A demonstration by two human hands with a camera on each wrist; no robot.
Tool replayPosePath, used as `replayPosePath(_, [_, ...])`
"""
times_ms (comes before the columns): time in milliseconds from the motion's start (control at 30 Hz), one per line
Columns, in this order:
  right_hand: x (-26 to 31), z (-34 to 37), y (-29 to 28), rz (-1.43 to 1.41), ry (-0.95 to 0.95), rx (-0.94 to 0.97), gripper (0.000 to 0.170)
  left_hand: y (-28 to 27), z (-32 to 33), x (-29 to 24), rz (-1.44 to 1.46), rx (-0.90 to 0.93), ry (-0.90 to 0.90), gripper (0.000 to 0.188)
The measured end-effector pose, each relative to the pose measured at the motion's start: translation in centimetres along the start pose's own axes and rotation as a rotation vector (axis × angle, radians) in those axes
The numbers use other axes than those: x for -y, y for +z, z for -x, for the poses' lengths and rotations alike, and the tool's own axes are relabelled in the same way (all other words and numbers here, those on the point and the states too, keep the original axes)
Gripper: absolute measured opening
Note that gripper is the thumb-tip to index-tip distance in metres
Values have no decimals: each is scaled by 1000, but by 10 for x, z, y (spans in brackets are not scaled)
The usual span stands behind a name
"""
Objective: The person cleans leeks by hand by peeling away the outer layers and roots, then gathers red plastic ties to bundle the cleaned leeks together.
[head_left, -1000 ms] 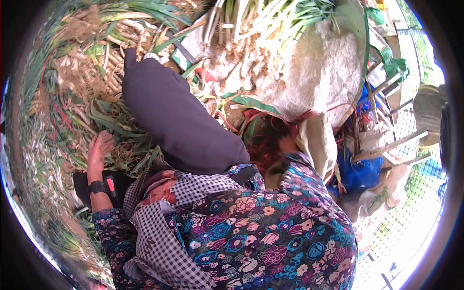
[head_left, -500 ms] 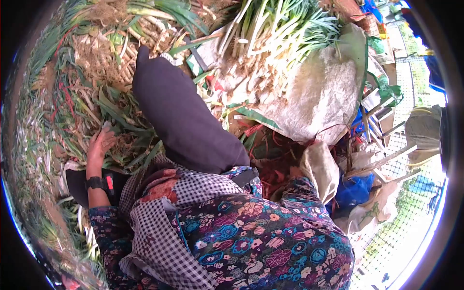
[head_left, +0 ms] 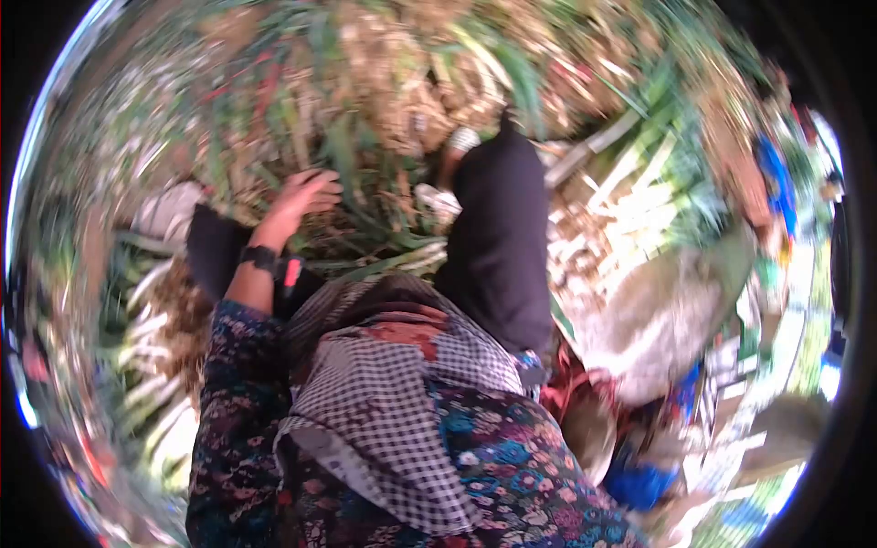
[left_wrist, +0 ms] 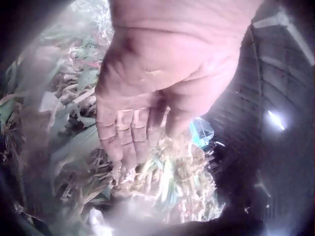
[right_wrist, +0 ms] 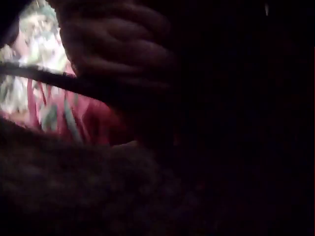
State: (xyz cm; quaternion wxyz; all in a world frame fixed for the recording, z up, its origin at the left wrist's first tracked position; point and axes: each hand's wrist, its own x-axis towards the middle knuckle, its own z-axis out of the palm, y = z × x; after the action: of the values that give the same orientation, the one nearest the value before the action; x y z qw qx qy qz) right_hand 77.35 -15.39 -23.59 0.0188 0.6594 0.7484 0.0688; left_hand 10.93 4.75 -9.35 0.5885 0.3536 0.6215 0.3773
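Observation:
My left hand (head_left: 306,196) hangs over loose green leaves (head_left: 352,164) beside the left knee, and nothing is in its grasp. In the left wrist view that hand (left_wrist: 142,93) shows its palm, with relaxed fingers (left_wrist: 129,137) above roots and leaves (left_wrist: 167,182). The head view does not show my right hand, which is behind the flowered clothing. Only a dark, folded patch of skin (right_wrist: 118,44) appears in the right wrist view, near red strips (right_wrist: 74,110); whether those fingers grip anything is hidden.
White-stemmed green onions (head_left: 630,192) lie on a pale sack (head_left: 662,310) at the right. More onions (head_left: 151,384) are at the lower left. Red strips (head_left: 571,384) and a blue bag (head_left: 639,479) lie low on the right. A trousered leg (head_left: 498,233) stands between.
The head view has turned left, so the sack and onions appear lower and farther right. The right forearm has passed out of sight. My left hand still hangs relaxed over the leaves.

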Motion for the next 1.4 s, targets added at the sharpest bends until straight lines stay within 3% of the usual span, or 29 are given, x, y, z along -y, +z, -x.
replayPosePath(267, [-41,-53,-4,-162,-215,651,34,-37,34,-48,7,-123,134,44])
replayPosePath(333, [-49,-85,-25,-159,-219,800,32,-53,41,-53,27,-139,155,44])
replayPosePath(367, [-13,-116,-77,-152,-216,882,32,-60,41,-49,32,-137,159,44])
replayPosePath(400, [-12,-148,-97,99,-223,635,25,-72,40,-42,48,-135,173,44])
replayPosePath(433, [26,-176,-141,204,-252,130,21,-83,40,-35,71,-150,163,44])
replayPosePath(467, [75,-235,-196,200,-88,449,20,-94,43,-32,50,-190,165,45])
replayPosePath(500, [124,-263,-245,155,-142,303,19,-107,45,-29,25,-229,168,46])
replayPosePath(533, [152,-282,-264,160,-348,29,19,-121,46,-24,32,-242,164,46])
replayPosePath(567, [197,-303,-285,171,-355,44,20,-131,47,-19,49,-255,152,46])
replayPosePath(633, [273,-344,-290,-117,-425,133,20,-150,48,-13,82,-373,165,46])
replayPosePath(667, [315,-354,-290,-183,-562,94,18,-156,53,-8,119,-350,235,43])
replayPosePath(700, [355,-369,-284,-231,-884,26,16,-159,60,-6,140,-365,222,43])
replayPosePath(767, [425,-405,-212,-832,-524,579,17,-160,75,-9,115,-335,248,40])
replayPosePath(800, [456,-426,-171,-945,-771,454,19,-153,84,-10,80,-360,321,36])
replayPosePath(833, [487,-451,-107,-1077,-742,552,24,-150,92,-11,84,-374,316,36])
replayPosePath(867, [524,-451,-128,-1104,-445,882,32,-146,100,-13,133,-354,351,35])
replayPosePath(933, [582,-457,-82,-1383,-142,861,38,-146,113,-17,185,-351,392,33])
replayPosePath(967, [601,-461,-57,-1380,-157,867,38,-149,118,-22,141,-349,318,32])
replayPosePath(1033, [634,-469,-16,-905,-201,750,44,-152,123,-28,97,-362,247,30])
replayPosePath(1167, [671,-455,8,-848,-184,554,41,-147,119,-32,67,-354,232,28])
replayPosePath(1233, [669,-470,11,-1187,-106,1016,41,-141,112,-25,198,-317,230,29])
replayPosePath(1300, [660,-455,-34,-1332,-155,942,33,-140,107,-23,143,-304,223,28])
replayPosePath(1367, [641,-441,-85,-1766,-18,1217,30,-136,101,-23,145,-346,263,28])
replayPosePath(1400, [627,-430,-117,-1797,-32,1228,29,-135,97,-23,139,-344,265,28])
